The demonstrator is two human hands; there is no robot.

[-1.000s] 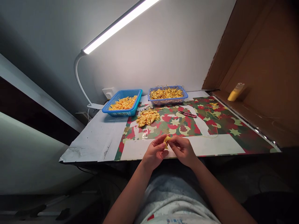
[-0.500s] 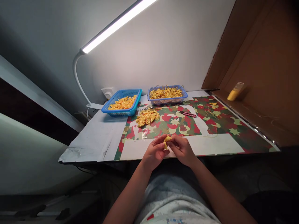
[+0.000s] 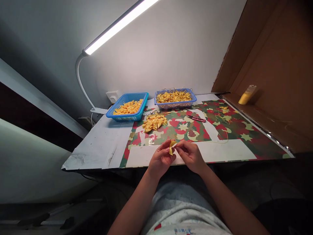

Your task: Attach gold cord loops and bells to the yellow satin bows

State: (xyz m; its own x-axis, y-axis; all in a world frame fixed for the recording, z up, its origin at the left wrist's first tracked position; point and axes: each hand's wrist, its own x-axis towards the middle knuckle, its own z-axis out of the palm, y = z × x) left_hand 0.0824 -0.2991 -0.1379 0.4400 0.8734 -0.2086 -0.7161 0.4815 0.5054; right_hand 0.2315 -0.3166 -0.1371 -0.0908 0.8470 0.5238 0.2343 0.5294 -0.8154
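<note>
My left hand (image 3: pixel 161 157) pinches a small yellow ribbon bow (image 3: pixel 171 148) between thumb and fingers, above the table's front edge. Close beside it, my right hand (image 3: pixel 190 156) has thumb and forefinger pressed together at the bow's right side. A thin yellow thread (image 3: pixel 215 142) leads from my right hand out over the table; its end at my fingertips is too small to make out. Past my hands lies a loose pile of yellow bows (image 3: pixel 155 123).
Yellow bows fill a blue basket (image 3: pixel 140 114) at back left; gold looped pieces fill a purple-blue basket (image 3: pixel 174 105). Pink-handled thread snips (image 3: pixel 198 119) lie mid-table. Thread scraps (image 3: pixel 226 117) lie to the right. A yellow thread spool (image 3: pixel 245 96) stands by the cardboard. A lamp (image 3: pixel 117 31) shines overhead.
My right fingertips have drawn slightly away from the bow's middle, so more of a gap shows. The bow has turned more upright in my left hand and shifted a little left.
</note>
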